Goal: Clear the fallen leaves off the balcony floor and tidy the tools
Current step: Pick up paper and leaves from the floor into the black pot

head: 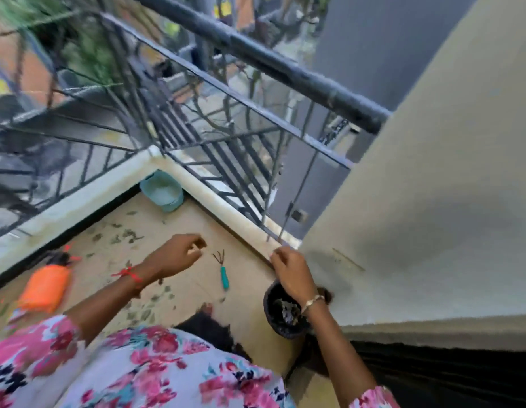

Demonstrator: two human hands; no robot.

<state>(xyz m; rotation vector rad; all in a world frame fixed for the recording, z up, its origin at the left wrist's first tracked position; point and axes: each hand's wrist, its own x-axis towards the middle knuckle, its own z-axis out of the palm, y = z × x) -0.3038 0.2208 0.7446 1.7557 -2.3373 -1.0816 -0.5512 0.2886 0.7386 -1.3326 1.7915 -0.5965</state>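
On the floor: leaves (129,235) scattered; teal-handled rake (224,278) lies between my hands
Corner: pale bucket (163,189)
Left hand (176,257): my fingers loosely curled, holding nothing
Right hand (291,275): above black pot (278,322); grip blurred, I cannot tell

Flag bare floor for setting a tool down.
Bare: floor between the blue tub and the hand rake, along the ledge; also between rake and black pot. Crowded: leaves between tub and orange sprayer.
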